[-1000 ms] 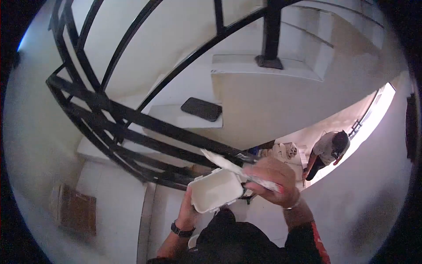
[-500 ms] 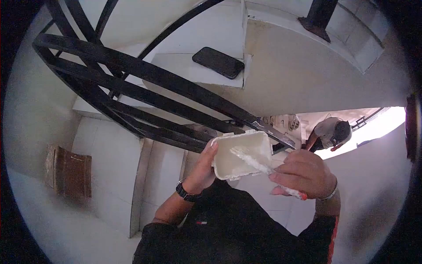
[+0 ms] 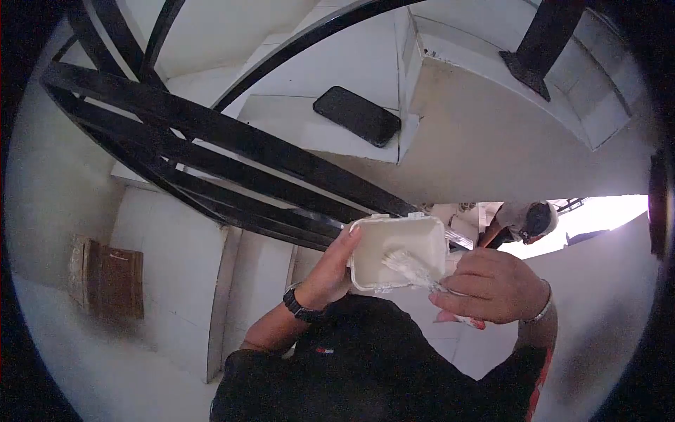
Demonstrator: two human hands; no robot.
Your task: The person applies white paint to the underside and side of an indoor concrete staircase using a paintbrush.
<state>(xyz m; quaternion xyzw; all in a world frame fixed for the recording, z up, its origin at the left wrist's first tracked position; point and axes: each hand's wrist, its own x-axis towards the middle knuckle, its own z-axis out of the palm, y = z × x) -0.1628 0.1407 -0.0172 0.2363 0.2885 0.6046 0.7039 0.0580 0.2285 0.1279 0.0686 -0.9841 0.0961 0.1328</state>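
A small off-white tub (image 3: 382, 284) with a pale, creamy inside is tilted toward me in the head view. My left hand (image 3: 329, 266) grips it by its left side, the thumb over the rim and the other fingers behind. In my right hand (image 3: 493, 287) is a paintbrush (image 3: 410, 269) coated in white, pinched between thumb and fingers. Its bristles point left over the inside of the tub, and the red end of its handle shows below my fingers. A black watch is on my left wrist and a thin band on the right.
A black metal railing (image 3: 253, 151) runs diagonally just beyond the tub. Past it, a dark phone (image 3: 357, 116) lies on a white tiled step (image 3: 281, 116). A brown box (image 3: 116, 278) is at the left. Another person (image 3: 524, 220) bends forward at the lower level, right.
The tub and both hands have shifted slightly right in the view. The brush's bristles now sit lower inside the tub. The background has shifted a little as the head moved.
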